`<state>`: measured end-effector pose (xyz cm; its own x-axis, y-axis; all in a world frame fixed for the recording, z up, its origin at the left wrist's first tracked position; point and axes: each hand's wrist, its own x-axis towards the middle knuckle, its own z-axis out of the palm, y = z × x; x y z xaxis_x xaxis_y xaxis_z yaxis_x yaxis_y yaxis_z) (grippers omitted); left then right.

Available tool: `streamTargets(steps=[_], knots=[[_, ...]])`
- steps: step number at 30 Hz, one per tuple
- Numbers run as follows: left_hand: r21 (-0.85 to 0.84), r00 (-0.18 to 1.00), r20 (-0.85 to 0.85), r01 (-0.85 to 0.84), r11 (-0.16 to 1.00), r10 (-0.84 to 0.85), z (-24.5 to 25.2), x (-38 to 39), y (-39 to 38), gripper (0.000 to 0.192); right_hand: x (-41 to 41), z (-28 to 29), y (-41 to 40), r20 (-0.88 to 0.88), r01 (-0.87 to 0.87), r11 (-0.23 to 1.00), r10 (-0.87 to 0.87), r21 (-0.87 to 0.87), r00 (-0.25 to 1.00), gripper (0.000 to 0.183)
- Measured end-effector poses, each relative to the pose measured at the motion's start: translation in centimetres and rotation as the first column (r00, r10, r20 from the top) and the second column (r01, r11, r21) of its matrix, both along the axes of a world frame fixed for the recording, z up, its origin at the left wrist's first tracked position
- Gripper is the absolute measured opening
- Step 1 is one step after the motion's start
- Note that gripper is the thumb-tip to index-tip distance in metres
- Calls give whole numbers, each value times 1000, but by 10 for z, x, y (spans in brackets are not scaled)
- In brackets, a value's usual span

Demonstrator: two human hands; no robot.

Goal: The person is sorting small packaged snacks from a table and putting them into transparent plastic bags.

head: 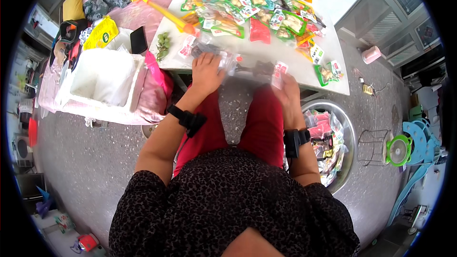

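Observation:
My left hand (207, 71) lies palm down, fingers together, over clear plastic packets of dark food (203, 47) at the table's near edge. My right hand (288, 91) holds the red-and-white labelled end of a clear packet with dark contents (262, 68); that packet reaches left toward my left hand and is blurred. Whether my left fingers grip anything is hidden. A large pile of sealed food packets (250, 3) covers the far part of the white table (303, 51). A packet with green edges (326, 73) rests alone near the right corner.
A bunch of green grapes (163, 45) and a yellow-orange stick (167, 14) lie at the table's left. Beside it, a white foam box (137, 89) and a black phone (138, 40) rest on pink bedding. A metal basin (351, 142) of packets stands on the floor by my right arm.

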<state>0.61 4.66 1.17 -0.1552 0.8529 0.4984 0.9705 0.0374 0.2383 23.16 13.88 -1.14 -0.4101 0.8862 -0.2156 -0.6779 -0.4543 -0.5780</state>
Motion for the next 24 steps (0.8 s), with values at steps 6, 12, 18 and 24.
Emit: streamTargets(steps=[6, 12, 18, 24], knots=[[95, 999, -48, 30, 995, -26, 1, 17, -8, 38, -5, 10, -4, 12, 23, 999, -23, -24, 1000, 17], [109, 996, -90, 15, 994, -5, -7, 11, 4, 18, -9, -4, 5, -34, -56, 998, 56, 15, 998, 15], [-96, 941, 339, 63, 993, -27, 10, -6, 6, 11, -10, -12, 4, -9, -5, 996, 4, -90, 1000, 13], [-77, 919, 395, 43, 996, -9, 12, -3, 5, 12, -32, -7, -11, -59, -15, 997, 10, -81, 998, 15]])
